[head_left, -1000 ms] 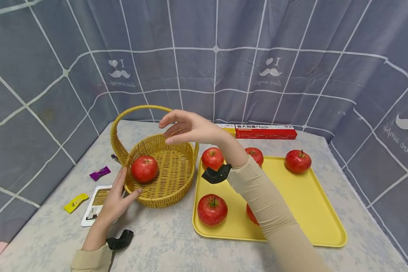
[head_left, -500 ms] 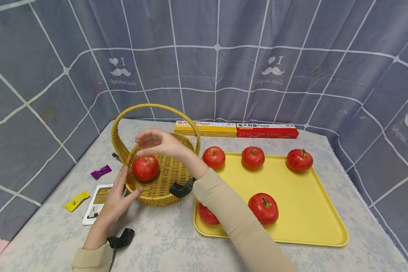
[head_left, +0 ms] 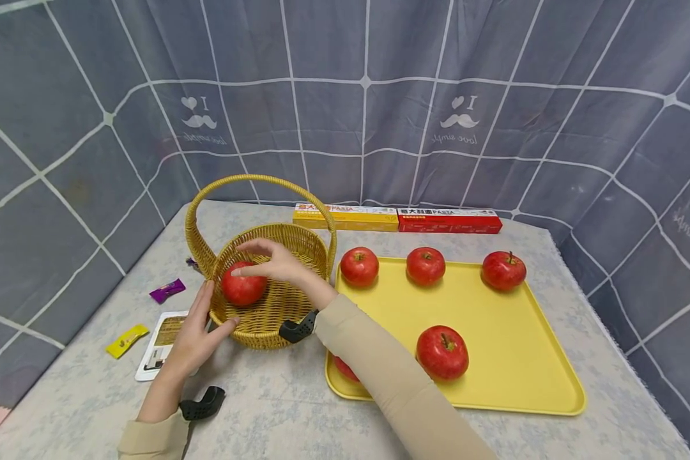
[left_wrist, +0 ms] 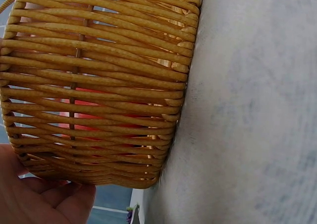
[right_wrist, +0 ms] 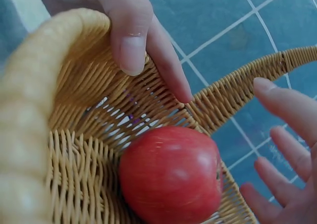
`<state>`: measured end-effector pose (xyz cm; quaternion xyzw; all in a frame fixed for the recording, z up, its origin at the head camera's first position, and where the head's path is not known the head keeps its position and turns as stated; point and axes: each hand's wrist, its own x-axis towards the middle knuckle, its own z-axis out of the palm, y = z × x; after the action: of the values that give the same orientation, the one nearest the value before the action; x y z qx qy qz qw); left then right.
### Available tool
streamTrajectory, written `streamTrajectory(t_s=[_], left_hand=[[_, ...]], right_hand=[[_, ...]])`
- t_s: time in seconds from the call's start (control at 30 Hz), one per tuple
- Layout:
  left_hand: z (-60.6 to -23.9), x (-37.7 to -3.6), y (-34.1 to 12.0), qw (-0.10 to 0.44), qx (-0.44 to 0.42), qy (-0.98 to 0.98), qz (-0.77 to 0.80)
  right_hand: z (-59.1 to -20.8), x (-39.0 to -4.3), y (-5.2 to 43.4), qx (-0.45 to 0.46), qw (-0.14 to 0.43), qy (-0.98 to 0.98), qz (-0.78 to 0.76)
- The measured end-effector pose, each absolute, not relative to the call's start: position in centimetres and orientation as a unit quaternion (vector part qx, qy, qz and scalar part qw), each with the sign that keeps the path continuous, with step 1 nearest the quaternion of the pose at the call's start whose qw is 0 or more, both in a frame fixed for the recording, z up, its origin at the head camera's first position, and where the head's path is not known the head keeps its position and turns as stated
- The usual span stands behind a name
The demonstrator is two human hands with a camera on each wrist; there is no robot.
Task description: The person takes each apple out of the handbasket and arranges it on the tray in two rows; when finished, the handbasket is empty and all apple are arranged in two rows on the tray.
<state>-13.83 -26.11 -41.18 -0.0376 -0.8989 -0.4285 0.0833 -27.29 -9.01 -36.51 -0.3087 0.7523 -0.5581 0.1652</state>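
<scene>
A golden wicker basket (head_left: 253, 338) with a tall arched handle stands on the left half of the table. Its near-left rim is gripped by my left hand (head_left: 192, 342), thumb over the edge and fingers along the outer wall. Inside, one red apple (head_left: 241, 291) lies against the left wall. Over that apple reaches my right hand (head_left: 278, 265), fingers spread and loosely bent. In the right wrist view, a gap shows between the right fingers (right_wrist: 277, 174) and the apple. Through the weave in the left wrist view, the apple's red (left_wrist: 99, 117) shows.
To the right, a yellow tray (head_left: 512, 345) bears several red apples (head_left: 443, 352), one partly hidden by my right sleeve. Yellow (head_left: 345, 218) and red (head_left: 448, 222) pasta boxes line the back. Left lie a purple candy (head_left: 167, 291), a yellow candy (head_left: 127, 340) and a white-edged package (head_left: 161, 342).
My right hand has moved left and down from above the basket's right side to over the apple inside. The left hand has kept its hold on the basket.
</scene>
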Motion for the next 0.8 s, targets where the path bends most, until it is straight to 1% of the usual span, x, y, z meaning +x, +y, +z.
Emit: streamTrajectory(t_s=[0.3, 0.37, 0.5, 0.7, 0.8], left_hand=[[-41.3, -13.9, -26.1, 0.083, -0.038, -0.900, -0.425], [-41.3, -13.9, -26.2, 0.082, -0.038, -0.901, -0.425], [-41.3, -14.0, -26.2, 0.079, -0.037, -0.902, -0.422], [-41.3, -14.0, -26.1, 0.076, -0.036, -0.904, -0.419], [-41.3, -14.0, -26.1, 0.076, -0.036, -0.904, -0.419]], right_hand=[[-37.8, -27.8, -9.1, -0.328, 0.224, 0.764, -0.508], [-38.0, -27.8, -9.1, -0.335, 0.230, 0.774, -0.486], [-38.2, -27.8, -9.2, -0.350, 0.224, 0.793, -0.446], [-38.6, -27.5, -9.5, -0.362, 0.194, 0.824, -0.391], [-38.9, -27.4, -9.7, -0.356, 0.189, 0.827, -0.391]])
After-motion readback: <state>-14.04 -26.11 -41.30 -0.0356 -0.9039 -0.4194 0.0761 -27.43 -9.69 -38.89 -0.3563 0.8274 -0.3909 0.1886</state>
